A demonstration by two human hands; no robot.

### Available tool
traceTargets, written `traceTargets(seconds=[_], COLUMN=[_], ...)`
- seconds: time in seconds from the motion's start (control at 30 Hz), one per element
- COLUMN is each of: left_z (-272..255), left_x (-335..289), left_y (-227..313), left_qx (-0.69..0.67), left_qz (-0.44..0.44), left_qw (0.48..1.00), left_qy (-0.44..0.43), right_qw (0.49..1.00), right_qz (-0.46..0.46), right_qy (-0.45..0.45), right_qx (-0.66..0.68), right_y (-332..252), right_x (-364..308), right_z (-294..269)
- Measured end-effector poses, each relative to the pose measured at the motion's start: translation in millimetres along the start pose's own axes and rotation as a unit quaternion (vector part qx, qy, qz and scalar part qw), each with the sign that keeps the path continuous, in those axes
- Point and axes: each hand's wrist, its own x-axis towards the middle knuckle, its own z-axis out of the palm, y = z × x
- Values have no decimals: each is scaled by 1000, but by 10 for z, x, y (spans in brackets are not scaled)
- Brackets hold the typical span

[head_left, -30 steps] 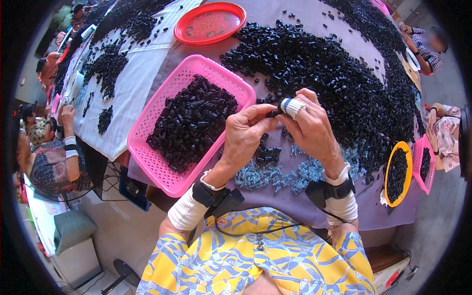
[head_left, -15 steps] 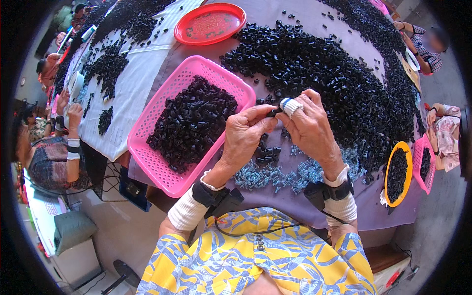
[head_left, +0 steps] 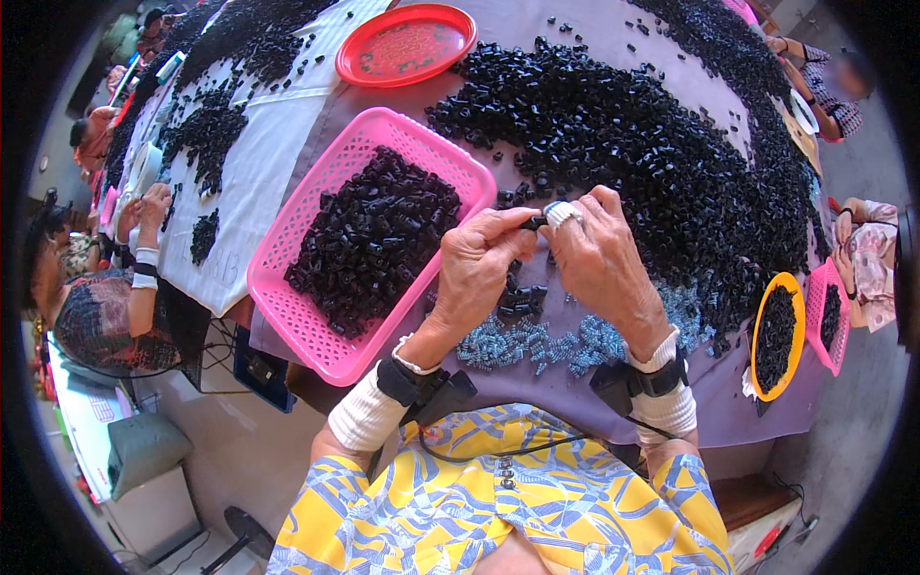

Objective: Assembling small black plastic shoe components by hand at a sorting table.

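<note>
My left hand (head_left: 479, 273) pinches a small black plastic part (head_left: 534, 221) between thumb and forefinger, just right of a pink basket's rim. My right hand (head_left: 609, 264) is closed at the other end of the same part. A white finger cover (head_left: 563, 213) with a blue stripe wraps one of its fingers. The fingertips hide most of the part. Similar black pieces fill the pink basket (head_left: 273, 278) on the left. Below my hands lie a few black parts (head_left: 522, 304) and a band of pale blue, spring-like pieces (head_left: 513, 343).
A large heap of black pieces (head_left: 613, 134) spreads beyond my hands over the lilac cloth. A red oval tray (head_left: 465, 24) stands at the far side. At right are a yellow bowl (head_left: 760, 340) and another pink basket (head_left: 840, 331). Other people sit at both sides.
Both hands stay together around the black part, with my right fingers slightly shifted and more of the part showing. At left, another person's hands have moved lower.
</note>
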Motion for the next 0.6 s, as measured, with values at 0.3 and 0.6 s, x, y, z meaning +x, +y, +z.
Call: traceTargets(seconds=[0.3,0.6], left_z=[-32,-73], left_x=[-4,10], left_y=[29,61], left_qx=[45,116], left_qz=[44,90], left_qw=[998,989], left_qy=[-14,-35], right_qw=[997,992], right_qz=[-35,-48], right_qy=[4,-24], right_qx=[68,115], right_y=[68,105], right_x=[-27,-28], right_z=[18,1])
